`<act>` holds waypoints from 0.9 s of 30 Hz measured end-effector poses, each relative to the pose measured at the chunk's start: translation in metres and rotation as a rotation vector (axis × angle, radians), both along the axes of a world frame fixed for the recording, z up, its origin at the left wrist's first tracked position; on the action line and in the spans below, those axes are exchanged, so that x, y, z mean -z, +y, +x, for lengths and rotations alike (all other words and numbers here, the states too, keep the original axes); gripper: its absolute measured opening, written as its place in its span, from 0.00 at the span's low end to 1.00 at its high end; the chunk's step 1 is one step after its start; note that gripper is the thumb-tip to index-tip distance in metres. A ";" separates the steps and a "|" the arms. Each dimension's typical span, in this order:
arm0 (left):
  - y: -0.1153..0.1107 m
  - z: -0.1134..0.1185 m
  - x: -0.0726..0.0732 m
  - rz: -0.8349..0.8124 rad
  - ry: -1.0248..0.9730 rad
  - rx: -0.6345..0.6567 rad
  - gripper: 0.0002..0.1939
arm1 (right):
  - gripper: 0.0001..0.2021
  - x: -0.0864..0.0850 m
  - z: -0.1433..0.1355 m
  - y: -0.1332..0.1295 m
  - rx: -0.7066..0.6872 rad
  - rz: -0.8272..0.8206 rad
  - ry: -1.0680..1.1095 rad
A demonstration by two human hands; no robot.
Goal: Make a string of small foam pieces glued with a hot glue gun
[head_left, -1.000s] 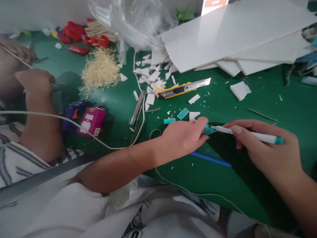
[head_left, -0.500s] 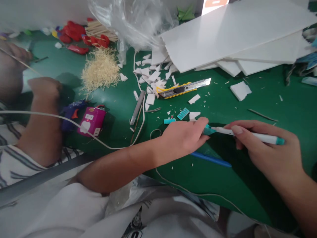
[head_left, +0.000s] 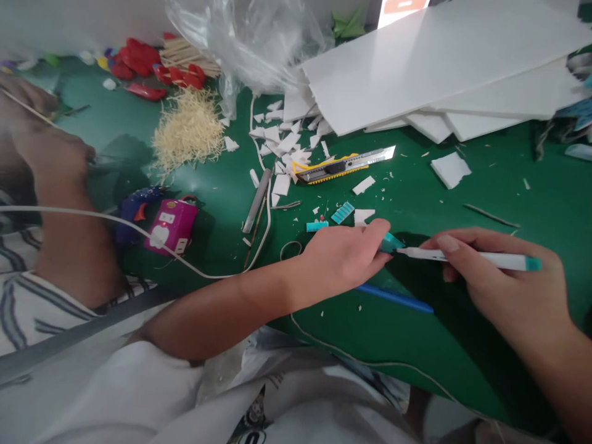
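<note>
My right hand (head_left: pixel 499 271) is closed round a white marker (head_left: pixel 499 259) with a teal end, its tip pointing left. Between the fingers of my left hand (head_left: pixel 345 256) is a small teal-coloured piece (head_left: pixel 391 242), mostly covered by the hand. The marker's tip is at the right edge of this piece. Just beyond my left hand lie a striped teal piece (head_left: pixel 343 213) and a smaller teal piece (head_left: pixel 317 227). A blue pen-like stick (head_left: pixel 398 298) rests on the table below my hands.
A yellow utility knife (head_left: pixel 345 168) lies with its blade out beside white foam scraps (head_left: pixel 282 140). White foam boards (head_left: pixel 416 68) are stacked behind. To the left are a pink power socket (head_left: pixel 172 227), a blue glue gun (head_left: pixel 136 213), cables, and a co-worker's hands (head_left: pixel 50 135).
My right hand has shifted slightly right with the marker, whose tip has drawn back to the teal piece's edge. My left hand stays put. The co-worker's near hand has moved left.
</note>
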State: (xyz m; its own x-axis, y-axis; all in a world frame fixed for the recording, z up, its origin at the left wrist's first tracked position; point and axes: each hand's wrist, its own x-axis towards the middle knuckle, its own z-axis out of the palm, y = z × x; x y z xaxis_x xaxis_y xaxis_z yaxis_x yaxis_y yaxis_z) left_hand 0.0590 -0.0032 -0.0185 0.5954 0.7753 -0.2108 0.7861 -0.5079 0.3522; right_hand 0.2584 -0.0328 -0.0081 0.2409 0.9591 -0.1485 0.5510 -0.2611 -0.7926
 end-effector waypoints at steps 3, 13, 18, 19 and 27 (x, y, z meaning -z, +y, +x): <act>0.000 0.000 0.000 -0.004 -0.001 -0.001 0.15 | 0.14 -0.001 0.001 0.000 0.001 0.001 0.004; 0.000 -0.001 0.002 0.012 -0.003 0.006 0.16 | 0.11 0.002 -0.001 0.001 0.011 0.057 0.018; 0.001 -0.001 -0.001 -0.024 -0.032 -0.009 0.18 | 0.10 0.001 -0.002 0.002 -0.005 0.074 0.054; 0.001 -0.001 -0.002 -0.033 -0.043 -0.019 0.20 | 0.10 0.000 -0.002 0.002 0.000 0.074 0.053; 0.001 -0.002 -0.001 -0.060 -0.061 -0.045 0.18 | 0.09 0.000 -0.002 0.002 -0.010 0.077 0.047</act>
State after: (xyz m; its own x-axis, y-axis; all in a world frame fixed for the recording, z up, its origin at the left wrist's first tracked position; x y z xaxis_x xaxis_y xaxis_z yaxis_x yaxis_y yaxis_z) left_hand 0.0566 -0.0021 -0.0174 0.5736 0.7885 -0.2221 0.7837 -0.4492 0.4290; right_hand 0.2569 -0.0312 -0.0076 0.2256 0.9705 -0.0848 0.5147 -0.1927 -0.8355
